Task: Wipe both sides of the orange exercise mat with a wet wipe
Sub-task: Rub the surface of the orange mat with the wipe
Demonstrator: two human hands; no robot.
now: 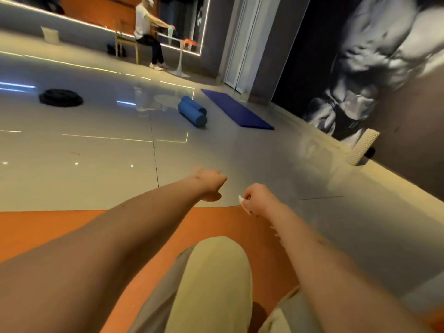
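Orange exercise mat (48,227) lies on the floor (96,164) under a knee (216,272). Over its far edge, the left hand (210,186) is fisted, seemingly empty, and the right hand (260,199) pinches a wet wipe (241,200). Beyond lie blue rollers (193,114) and a navy mat (236,109).

The person has bare forearms (108,239) and wears loose pale khaki trousers (213,280).

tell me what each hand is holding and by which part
The right hand pinches a white wet wipe; only a corner shows beyond the grip. The left hand is curled, and whether it holds anything cannot be told.
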